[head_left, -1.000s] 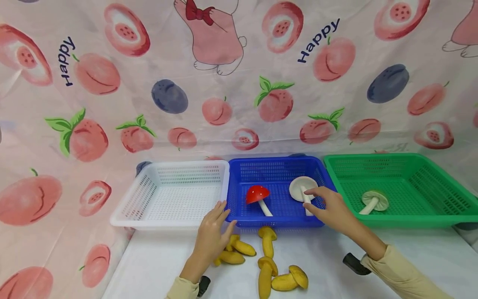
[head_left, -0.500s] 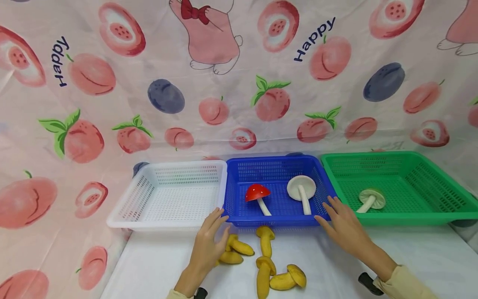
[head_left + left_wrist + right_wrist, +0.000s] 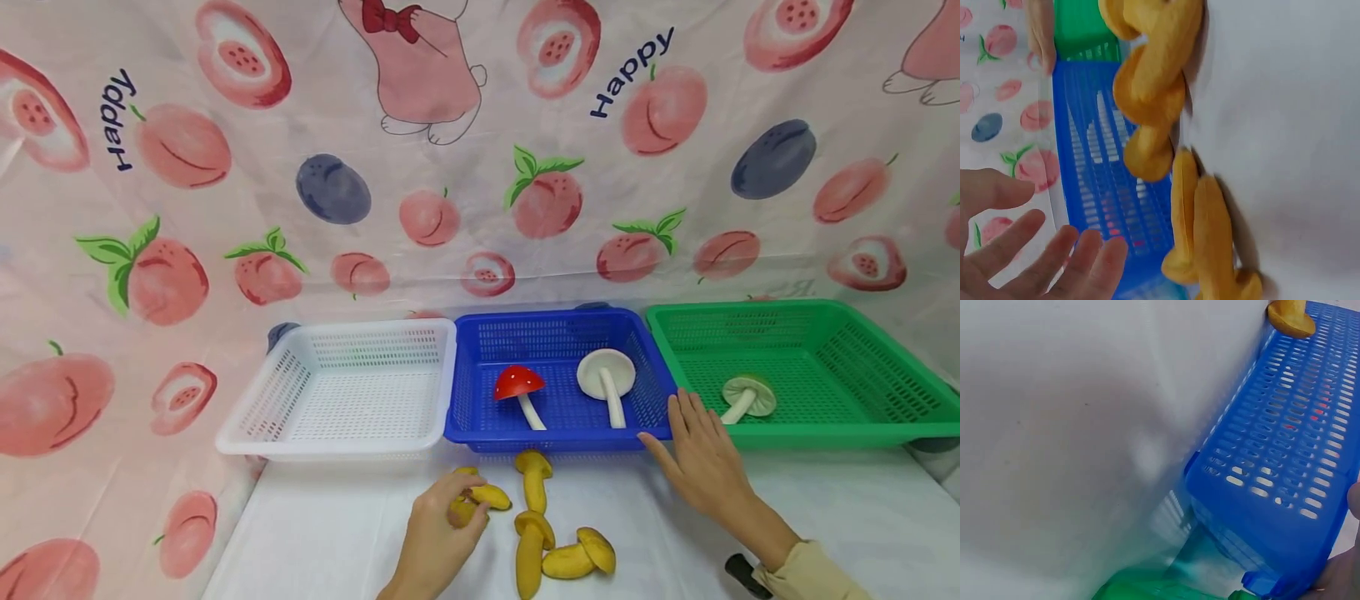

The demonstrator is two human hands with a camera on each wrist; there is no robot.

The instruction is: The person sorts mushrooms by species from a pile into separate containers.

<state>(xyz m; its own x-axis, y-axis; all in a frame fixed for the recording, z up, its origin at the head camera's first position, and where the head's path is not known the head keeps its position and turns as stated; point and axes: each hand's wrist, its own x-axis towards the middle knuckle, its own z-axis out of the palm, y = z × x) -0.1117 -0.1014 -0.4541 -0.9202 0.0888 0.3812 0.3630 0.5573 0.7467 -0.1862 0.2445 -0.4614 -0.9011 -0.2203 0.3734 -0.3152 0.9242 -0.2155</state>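
Observation:
My left hand (image 3: 442,529) reaches over the two yellow mushrooms (image 3: 491,497) lying side by side on the left, fingers bent and thumb apart, partly hiding them. In the left wrist view its fingers (image 3: 1063,250) are spread with nothing between them. My right hand (image 3: 705,458) rests at the front right corner of the blue basket (image 3: 562,439), fingers straight, thumb at the rim. Inside that basket lie a red-capped mushroom (image 3: 519,383) with white dots and a white mushroom (image 3: 606,375). Three more yellow mushrooms (image 3: 530,554) lie on the table before it.
To the left stands a white basket (image 3: 330,452) with nothing in it. A green basket (image 3: 825,432) at the right holds one mushroom (image 3: 750,396) with a pale underside. A fruit-print cloth (image 3: 465,175) hangs behind the baskets, and a white cloth (image 3: 660,542) covers the table.
My right hand has left the white mushroom and moved back to the blue basket's front right corner. My left hand has come down from the baskets' rims to the yellow mushrooms, its fingers bending.

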